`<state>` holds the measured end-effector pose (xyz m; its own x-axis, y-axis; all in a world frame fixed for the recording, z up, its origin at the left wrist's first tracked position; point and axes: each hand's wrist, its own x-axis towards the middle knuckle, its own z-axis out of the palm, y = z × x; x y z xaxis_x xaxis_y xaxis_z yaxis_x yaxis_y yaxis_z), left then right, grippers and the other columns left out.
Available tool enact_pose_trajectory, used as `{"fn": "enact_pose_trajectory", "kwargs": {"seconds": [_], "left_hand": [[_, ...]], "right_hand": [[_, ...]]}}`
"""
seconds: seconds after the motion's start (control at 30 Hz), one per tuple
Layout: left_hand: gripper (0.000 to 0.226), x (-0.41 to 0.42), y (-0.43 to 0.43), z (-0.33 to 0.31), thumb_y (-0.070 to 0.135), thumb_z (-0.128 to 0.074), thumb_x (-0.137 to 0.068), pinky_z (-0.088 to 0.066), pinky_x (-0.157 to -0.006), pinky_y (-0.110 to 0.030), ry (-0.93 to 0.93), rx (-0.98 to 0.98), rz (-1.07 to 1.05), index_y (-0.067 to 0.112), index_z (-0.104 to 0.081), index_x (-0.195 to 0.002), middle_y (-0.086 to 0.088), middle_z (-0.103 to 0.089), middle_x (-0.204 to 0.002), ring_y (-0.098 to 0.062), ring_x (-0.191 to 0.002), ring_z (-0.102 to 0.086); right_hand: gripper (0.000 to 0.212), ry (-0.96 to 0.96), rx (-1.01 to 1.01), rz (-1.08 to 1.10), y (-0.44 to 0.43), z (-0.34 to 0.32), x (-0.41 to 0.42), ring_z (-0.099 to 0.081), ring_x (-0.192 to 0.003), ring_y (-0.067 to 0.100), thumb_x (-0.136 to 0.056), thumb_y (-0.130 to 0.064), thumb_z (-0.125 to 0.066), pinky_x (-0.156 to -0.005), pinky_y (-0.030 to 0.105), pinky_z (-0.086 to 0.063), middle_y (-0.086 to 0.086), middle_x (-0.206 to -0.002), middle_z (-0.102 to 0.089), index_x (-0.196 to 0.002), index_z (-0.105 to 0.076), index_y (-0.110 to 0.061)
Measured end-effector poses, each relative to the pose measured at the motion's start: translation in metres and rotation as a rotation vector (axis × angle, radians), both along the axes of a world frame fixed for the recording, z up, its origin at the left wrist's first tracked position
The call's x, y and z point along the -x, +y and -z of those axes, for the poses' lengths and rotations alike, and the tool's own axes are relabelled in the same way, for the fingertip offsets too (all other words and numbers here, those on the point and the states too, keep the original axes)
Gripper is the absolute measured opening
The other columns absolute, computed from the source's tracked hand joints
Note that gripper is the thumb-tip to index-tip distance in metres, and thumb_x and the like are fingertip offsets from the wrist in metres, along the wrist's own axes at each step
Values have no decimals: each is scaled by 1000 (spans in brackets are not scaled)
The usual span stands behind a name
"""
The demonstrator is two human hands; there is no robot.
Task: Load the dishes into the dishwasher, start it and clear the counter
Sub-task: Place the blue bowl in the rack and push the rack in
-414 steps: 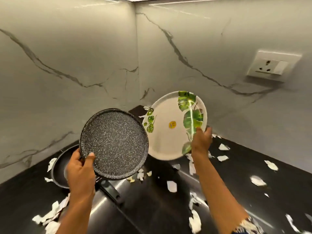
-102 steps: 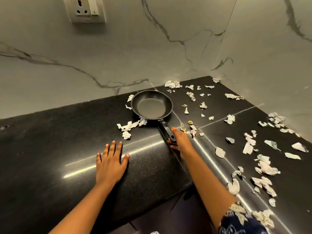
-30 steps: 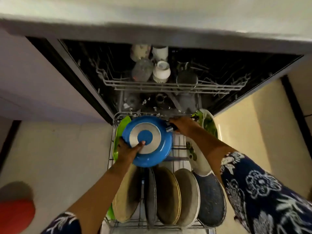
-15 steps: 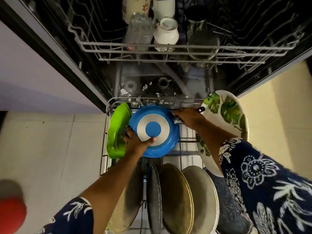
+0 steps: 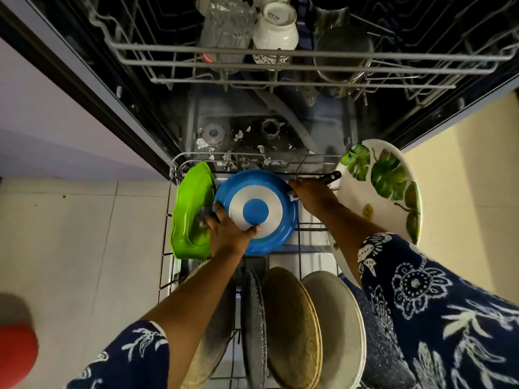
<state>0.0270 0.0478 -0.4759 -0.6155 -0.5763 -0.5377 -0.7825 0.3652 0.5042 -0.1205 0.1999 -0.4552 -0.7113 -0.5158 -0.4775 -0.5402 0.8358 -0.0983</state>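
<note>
A small frying pan (image 5: 276,202) with a blue underside and a silver ring is held upside-down over the pulled-out lower rack (image 5: 179,161) of the open dishwasher. My right hand (image 5: 313,196) grips its black handle. My left hand (image 5: 229,233) holds the pan's near-left rim, thumb on the silver ring. A green dish (image 5: 191,211) stands on edge just left of the pan. A white plate with green leaves (image 5: 384,186) stands at the rack's right side. Several round plates and a speckled griddle (image 5: 292,327) stand on edge in the near part of the rack.
The upper rack (image 5: 280,56) holds a glass, a white cup (image 5: 276,28) and a steel bowl. Paper scraps lie on the dishwasher floor. Cream floor tiles lie on both sides. A red object (image 5: 15,352) sits at lower left.
The pan has gone from the counter to the dishwasher's lower rack. Over the last second the view has closed in and the pan has sunk slightly toward the rack.
</note>
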Motion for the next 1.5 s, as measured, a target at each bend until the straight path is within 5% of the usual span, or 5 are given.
{"fn": "enact_pose_trajectory", "kwargs": {"seconds": [0.23, 0.53, 1.1, 1.3, 1.5], "left_hand": [[135, 11, -16, 6, 54, -82, -59, -1, -117, -47, 73, 190, 408, 22, 12, -150, -12, 13, -158, -30, -146, 12], [140, -1, -3, 6, 56, -83, -55, -13, -116, -45, 55, 257, 457, 22, 16, -149, -14, 7, -159, -33, -146, 1], [131, 0, 1, 7, 49, -77, -70, -15, -117, -48, -169, 296, 512, 17, 25, -146, -17, 13, -157, -34, -146, 3], [106, -10, -16, -6, 37, -67, -84, -9, -119, -45, -137, 252, 608, 18, 13, -150, -10, 10, -159, -29, -147, 1], [77, -32, -18, -51, 34, -62, -88, -23, -114, -40, 31, 157, 602, 14, -20, -150, -15, -20, -155, -29, -143, -20]], "right_hand": [[87, -40, 19, -119, 3, 23, -5, -28, -137, 30, -83, -17, -66, -113, 46, -25, 13, -150, -28, -150, -11, -15], [130, -140, -56, -264, 8, 23, -7, 20, -143, 24, -66, -57, -74, -113, 49, 10, 4, -156, 21, -148, 16, -12], [125, -46, -201, -118, -18, 14, -38, 17, -144, 27, -71, -53, -73, -114, 54, 4, 8, -157, 17, -147, 17, -11], [101, 18, -272, -18, -31, -3, -57, 13, -145, 24, -85, -35, -64, -116, 50, 0, 5, -158, 12, -149, 12, -13], [82, 34, 28, 209, -18, -43, -115, -2, -146, 22, -88, -26, -59, -116, 48, -13, 3, -158, -7, -150, -7, -15]]}}
